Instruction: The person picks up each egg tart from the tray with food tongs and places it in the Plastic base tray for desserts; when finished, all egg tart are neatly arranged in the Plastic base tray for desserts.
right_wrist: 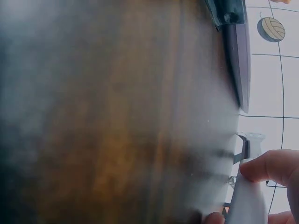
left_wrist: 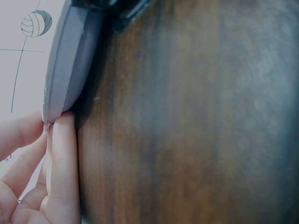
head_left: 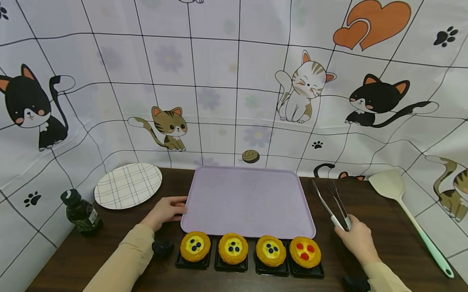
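Observation:
My left hand is at the left edge of a lilac tray. In the left wrist view, the thumb and fingers pinch the tray's rim. At the right, my right hand grips the white handles of a pair of tongs, whose metal ends point away and stand apart. The right wrist view shows the thumb on a white handle. In front of the tray is a row of egg tarts in black square holders. Three have dark blue dots, like the tart at the left; the rightmost tart has red ones.
A white plate with a grid pattern leans at the back left, beside a dark green bottle. Along the right side lies a spatula with a cream head and green handle. A cat-print sheet covers the wall behind the dark wooden table.

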A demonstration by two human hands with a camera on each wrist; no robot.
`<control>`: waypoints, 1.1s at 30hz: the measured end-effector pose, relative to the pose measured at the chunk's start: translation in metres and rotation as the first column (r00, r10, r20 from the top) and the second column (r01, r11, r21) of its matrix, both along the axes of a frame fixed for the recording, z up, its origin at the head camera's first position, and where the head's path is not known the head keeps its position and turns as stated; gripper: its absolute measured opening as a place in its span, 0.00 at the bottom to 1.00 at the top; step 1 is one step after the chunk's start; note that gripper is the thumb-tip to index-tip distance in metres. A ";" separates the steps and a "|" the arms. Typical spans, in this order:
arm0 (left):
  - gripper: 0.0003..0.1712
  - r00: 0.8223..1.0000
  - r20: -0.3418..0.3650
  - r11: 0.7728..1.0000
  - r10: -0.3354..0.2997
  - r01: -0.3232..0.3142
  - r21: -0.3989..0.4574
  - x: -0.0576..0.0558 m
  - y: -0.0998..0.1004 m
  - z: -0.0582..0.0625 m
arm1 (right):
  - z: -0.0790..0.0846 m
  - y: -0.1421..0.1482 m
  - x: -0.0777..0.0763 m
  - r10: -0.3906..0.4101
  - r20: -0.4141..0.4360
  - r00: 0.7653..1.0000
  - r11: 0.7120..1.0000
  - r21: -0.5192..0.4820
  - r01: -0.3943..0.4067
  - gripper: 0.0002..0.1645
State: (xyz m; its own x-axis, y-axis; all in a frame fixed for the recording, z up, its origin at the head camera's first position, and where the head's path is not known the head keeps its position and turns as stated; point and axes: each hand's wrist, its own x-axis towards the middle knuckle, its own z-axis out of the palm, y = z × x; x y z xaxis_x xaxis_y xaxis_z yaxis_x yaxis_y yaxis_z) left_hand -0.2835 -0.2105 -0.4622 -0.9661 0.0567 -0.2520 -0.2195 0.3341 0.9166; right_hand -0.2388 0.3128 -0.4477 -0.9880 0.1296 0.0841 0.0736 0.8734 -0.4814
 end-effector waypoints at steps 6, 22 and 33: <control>0.30 1.000 -0.004 1.000 -0.011 0.011 -0.003 -0.001 0.000 0.000 | 0.006 0.000 -0.004 0.001 0.027 1.000 1.000 0.005 -0.001 0.41; 0.28 1.000 -0.020 1.000 0.000 0.000 -0.006 -0.003 -0.003 -0.001 | 0.017 -0.006 -0.010 -0.027 0.125 0.992 0.997 0.082 0.017 0.45; 0.28 1.000 -0.016 1.000 0.019 -0.019 -0.010 -0.004 -0.001 -0.007 | 0.016 -0.009 -0.012 -0.020 0.186 0.982 0.987 0.162 -0.010 0.40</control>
